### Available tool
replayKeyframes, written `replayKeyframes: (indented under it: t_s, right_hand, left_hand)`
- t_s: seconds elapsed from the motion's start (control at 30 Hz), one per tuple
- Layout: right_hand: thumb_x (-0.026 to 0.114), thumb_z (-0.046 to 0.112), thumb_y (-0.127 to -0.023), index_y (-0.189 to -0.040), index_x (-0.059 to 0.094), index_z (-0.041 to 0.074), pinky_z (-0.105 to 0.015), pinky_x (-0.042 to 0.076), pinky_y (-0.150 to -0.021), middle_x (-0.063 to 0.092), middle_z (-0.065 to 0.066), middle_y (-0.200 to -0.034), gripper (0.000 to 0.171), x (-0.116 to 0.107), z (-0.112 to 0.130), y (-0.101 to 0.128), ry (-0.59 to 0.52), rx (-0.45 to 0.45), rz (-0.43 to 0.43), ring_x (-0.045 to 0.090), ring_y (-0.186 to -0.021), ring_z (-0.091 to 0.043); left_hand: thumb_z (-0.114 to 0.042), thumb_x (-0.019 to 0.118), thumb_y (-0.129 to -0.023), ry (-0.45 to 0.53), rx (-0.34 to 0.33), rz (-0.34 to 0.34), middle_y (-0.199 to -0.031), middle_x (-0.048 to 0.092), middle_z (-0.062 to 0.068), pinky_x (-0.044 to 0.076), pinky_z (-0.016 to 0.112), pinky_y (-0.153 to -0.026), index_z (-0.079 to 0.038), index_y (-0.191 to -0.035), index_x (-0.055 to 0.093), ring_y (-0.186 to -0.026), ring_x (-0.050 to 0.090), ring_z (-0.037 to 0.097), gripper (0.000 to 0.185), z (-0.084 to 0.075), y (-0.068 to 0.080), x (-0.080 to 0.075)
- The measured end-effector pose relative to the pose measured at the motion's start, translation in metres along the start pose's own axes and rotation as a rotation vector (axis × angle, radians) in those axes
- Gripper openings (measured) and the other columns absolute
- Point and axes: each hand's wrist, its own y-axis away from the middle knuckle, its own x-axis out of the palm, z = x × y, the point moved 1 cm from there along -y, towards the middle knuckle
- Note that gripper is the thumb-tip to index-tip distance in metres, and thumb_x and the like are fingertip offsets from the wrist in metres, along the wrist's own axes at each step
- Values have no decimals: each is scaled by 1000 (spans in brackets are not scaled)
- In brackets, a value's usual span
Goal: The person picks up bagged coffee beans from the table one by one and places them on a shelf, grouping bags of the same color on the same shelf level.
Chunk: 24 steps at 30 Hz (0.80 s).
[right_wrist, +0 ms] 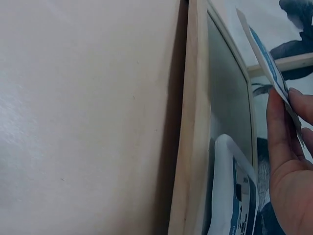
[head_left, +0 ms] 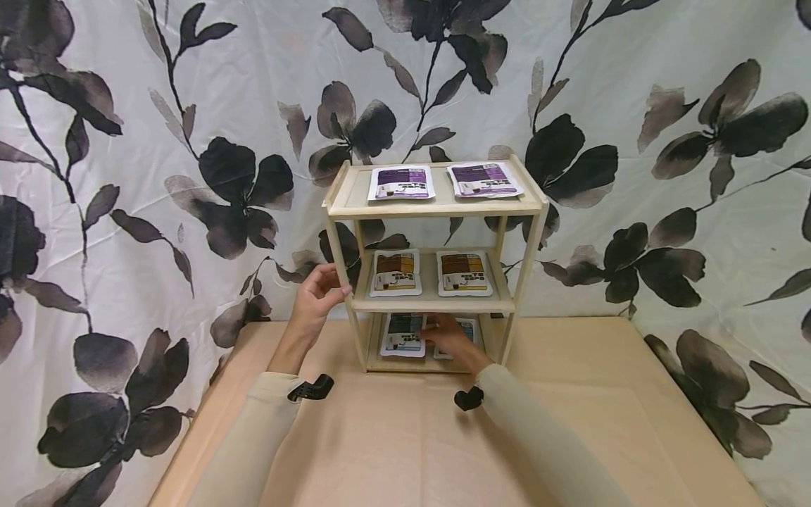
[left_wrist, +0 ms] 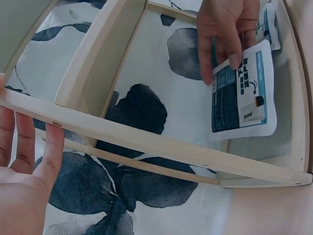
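Observation:
A small three-tier wooden shelf (head_left: 437, 208) stands on the table. My left hand (head_left: 315, 296) rests against its left front post (left_wrist: 146, 142) at the middle tier, fingers fairly straight. My right hand (head_left: 451, 339) reaches into the bottom tier and holds a blue pouch (left_wrist: 244, 93) by its edge, tilted up off the board (right_wrist: 266, 63). In the head view this seems to be the left blue pouch (head_left: 400, 334). A second blue pouch (head_left: 467, 325) lies beside it, partly hidden by the hand, and it also shows flat in the right wrist view (right_wrist: 230, 196).
Two brown pouches (head_left: 395, 272) (head_left: 465, 272) lie on the middle tier, and two purple pouches (head_left: 402, 182) (head_left: 484, 179) lie on the top. A flower-print cloth (head_left: 158, 176) hangs close behind the shelf. The tan table (head_left: 405, 436) stretches toward me.

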Motion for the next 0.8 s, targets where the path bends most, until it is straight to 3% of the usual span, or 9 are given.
replayKeyframes:
  t_s: [0.3, 0.57, 0.8]
  right_hand:
    - [69, 16, -97, -147, 46, 0, -47, 53, -98, 54, -21, -141, 57, -3, 5, -6, 141, 97, -9, 66, -113, -33]
    - [69, 11, -96, -152, 42, 4, -47, 54, -97, 52, -22, -144, 63, -3, 3, -11, 184, 62, -1, 65, -115, -33]
    - [72, 1, -89, -141, 55, 0, -48, 52, -98, 60, -19, -135, 55, -3, 0, -17, 339, 3, -36, 60, -118, -33]
  left_hand:
    - [6, 69, -90, 4, -3, 3, -105, 64, 1, 56, 23, -78, -7, -121, 61, -100, 60, 16, 34, 0, 0, -1]
    - [7, 69, -90, 4, -2, 3, -105, 63, 0, 56, 23, -78, -6, -121, 61, -100, 60, 16, 35, -2, 1, 0]
    - [8, 69, -89, 15, 5, 3, -104, 64, 1, 56, 23, -78, -8, -120, 61, -99, 60, 16, 35, -2, 1, 1]
